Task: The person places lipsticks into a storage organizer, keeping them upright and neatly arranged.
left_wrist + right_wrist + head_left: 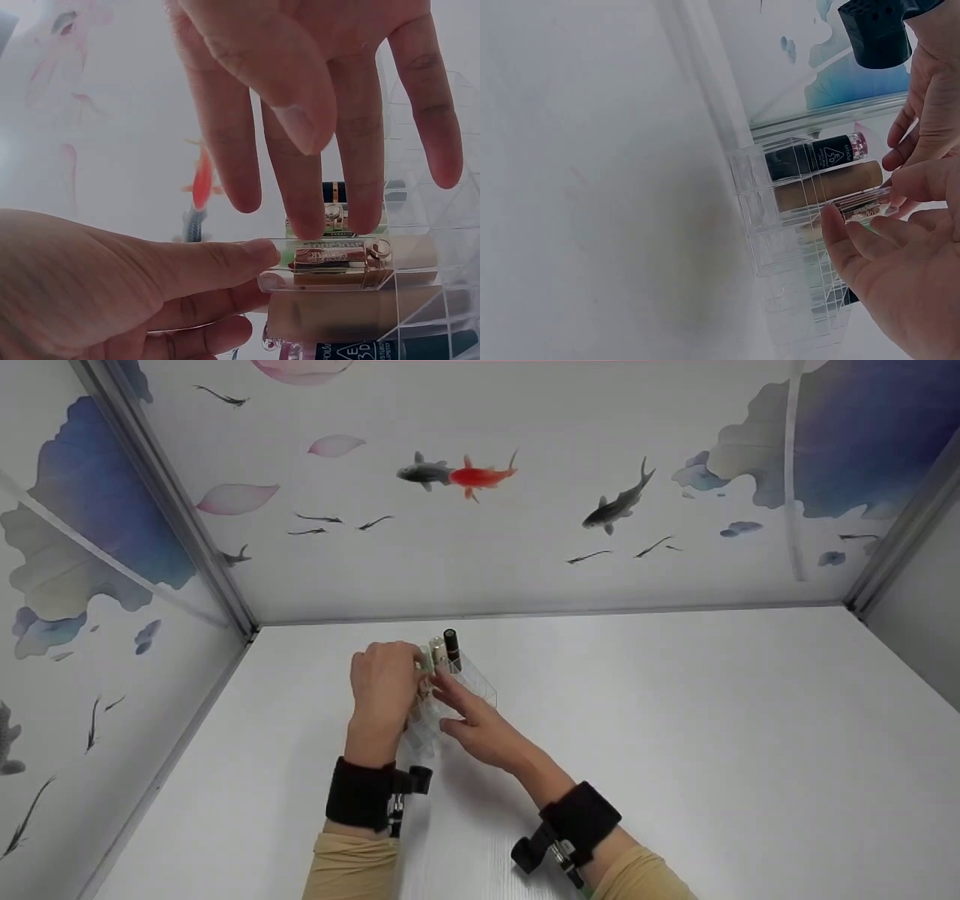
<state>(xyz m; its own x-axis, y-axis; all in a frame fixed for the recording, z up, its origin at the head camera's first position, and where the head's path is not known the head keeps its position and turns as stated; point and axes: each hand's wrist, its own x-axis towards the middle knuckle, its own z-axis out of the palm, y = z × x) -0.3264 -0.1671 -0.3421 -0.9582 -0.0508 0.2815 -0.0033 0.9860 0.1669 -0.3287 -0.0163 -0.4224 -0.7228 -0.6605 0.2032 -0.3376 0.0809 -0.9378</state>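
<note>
A clear plastic cosmetics organizer (481,684) with several compartments stands on the table, partly hidden by both hands. At its left side my left hand (384,682) pinches the top end of a clear-and-gold cosmetic tube (330,257) between thumb and fingers. The tube's lower part sits inside the organizer. My right hand (491,735) comes in from the right with straight, spread fingers, their tips close to or touching the tube and the organizer's edge. A brown tube (829,184) and a black-labelled 3CE tube (817,155) stand beside the pinched tube.
A black-capped tube (451,645) and a pale one with a silvery top (438,649) stand at the organizer's far end. White panels with painted fish (480,477) enclose the table (675,720) behind and at the sides. Each wrist wears a black camera band (581,814).
</note>
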